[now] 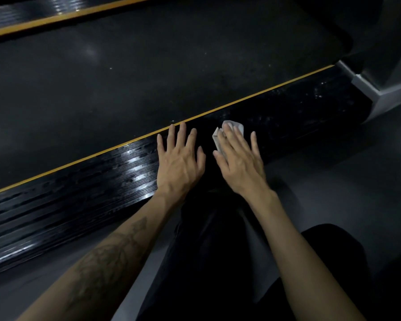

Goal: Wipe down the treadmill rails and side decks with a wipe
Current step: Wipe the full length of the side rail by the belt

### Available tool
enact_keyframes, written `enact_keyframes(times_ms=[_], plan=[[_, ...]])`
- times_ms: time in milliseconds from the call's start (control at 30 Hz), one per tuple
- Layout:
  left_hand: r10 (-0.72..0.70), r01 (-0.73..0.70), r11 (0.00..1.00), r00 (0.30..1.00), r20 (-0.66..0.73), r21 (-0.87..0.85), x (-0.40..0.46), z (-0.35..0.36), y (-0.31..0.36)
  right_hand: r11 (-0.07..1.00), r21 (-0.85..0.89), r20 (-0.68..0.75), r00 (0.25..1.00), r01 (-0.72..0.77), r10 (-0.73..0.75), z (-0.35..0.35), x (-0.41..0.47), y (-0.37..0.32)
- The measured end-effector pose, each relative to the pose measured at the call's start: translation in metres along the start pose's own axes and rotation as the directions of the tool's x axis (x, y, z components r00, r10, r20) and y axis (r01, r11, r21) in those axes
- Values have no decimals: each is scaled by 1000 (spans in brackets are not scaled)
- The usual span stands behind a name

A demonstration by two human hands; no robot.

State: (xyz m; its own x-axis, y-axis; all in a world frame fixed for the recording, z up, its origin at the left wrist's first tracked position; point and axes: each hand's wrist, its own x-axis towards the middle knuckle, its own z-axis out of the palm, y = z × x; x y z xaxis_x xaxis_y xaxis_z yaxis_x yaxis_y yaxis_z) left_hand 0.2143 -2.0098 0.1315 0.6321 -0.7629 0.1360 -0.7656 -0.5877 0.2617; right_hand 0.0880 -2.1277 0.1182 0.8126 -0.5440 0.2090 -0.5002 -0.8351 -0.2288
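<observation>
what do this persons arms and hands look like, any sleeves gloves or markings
Both forearms are bare, with no sleeves in view, and neither the left hand nor the right hand wears a glove. No rings, watch or bracelets show. The left forearm carries a dark, branching tattoo that runs along most of its length; its exact design is hard to make out in the dim light. The right forearm shows no markings.

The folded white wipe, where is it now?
Head view, centre-right: the folded white wipe lies under the right hand, pressed onto the black ribbed side deck beside the left hand.
</observation>
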Motion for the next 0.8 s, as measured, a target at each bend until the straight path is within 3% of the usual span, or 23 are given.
enact_keyframes(times_ms=[167,333,533,700,800], plan=[[-3,3,1000,1000,-6,-3,0,1,0,998,14,-78,995,-58,59,3,-24,-15],[-9,9,1000,1000,2,-13,0,0,1,999,32,-8,999,43,-43,2,1,-7],[-7,7,1000,1000,6,7,1,1,2,998,-20,-33,998,-57,56,-2,-13,0],[-8,8,1000,1000,22,-5,2,1,1,1000,24,13,1000,1,-1,1,5,-13],[-5,5,1000,1000,5,-4,2,2,1,999,6,29,999,-44,43,-3,11,-6]])
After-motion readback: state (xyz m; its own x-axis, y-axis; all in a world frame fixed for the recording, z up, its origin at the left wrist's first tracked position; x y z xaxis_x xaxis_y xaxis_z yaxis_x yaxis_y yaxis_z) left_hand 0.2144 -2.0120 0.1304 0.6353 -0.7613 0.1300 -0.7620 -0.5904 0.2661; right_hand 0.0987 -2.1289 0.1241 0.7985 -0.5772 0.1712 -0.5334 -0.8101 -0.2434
